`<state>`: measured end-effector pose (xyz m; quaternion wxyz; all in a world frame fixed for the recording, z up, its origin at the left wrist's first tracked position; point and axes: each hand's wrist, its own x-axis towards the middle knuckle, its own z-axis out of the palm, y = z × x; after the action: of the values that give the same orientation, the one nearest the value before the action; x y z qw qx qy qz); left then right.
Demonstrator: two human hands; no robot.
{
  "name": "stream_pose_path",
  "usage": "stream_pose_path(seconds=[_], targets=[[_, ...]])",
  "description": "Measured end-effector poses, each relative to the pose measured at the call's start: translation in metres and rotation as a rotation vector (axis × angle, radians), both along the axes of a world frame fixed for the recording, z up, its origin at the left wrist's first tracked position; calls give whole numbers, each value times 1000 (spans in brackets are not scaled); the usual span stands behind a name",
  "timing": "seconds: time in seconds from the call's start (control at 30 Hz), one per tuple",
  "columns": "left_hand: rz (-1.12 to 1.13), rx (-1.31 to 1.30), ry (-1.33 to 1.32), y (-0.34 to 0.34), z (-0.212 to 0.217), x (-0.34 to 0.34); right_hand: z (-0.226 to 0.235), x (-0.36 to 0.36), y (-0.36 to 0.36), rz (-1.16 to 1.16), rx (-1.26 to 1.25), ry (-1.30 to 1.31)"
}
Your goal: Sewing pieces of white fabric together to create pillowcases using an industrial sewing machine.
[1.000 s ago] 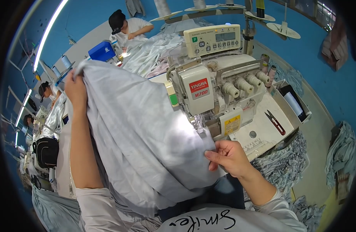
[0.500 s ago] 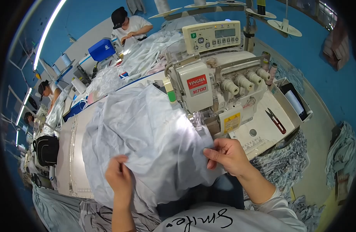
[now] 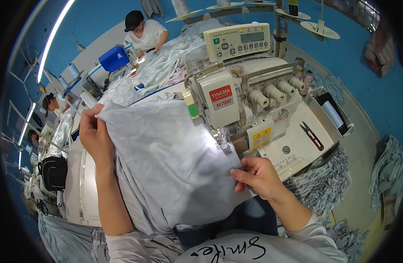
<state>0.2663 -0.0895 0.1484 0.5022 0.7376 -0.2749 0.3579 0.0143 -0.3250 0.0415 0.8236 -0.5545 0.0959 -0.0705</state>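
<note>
A corner of the pale grey cloth point(image 3: 166, 153) has been lifted to ten o'clock by the left hand point(image 3: 96, 131), which a moment ago was held low over rumpled folds; the fabric, set against the sewing machine point(image 3: 221, 101) at one o'clock, now seems more evenly spread for the work. The left grip is pinched on that corner, the right hand point(image 3: 258, 177) closed on the edge at three o'clock. On the pale surface point(image 3: 74, 184), snips point(image 3: 313, 136) are laid at four o'clock from the machine; beyond, at twelve, more cloth is handled by a co-worker point(image 3: 144, 37), and the wall point(image 3: 363, 101) is painted blue
</note>
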Motion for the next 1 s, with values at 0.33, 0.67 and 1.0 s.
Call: stream_pose_path(seconds=[0.33, 0.67, 1.0], targets=[[184, 154, -207, -3, 51, 75, 4, 0, 1, 19, 17, 8], [-190, 770, 283, 29, -78, -117, 1, 0, -3, 30, 35, 35], [76, 110, 178, 18, -92, -64, 1, 1, -3, 35, 53, 5]])
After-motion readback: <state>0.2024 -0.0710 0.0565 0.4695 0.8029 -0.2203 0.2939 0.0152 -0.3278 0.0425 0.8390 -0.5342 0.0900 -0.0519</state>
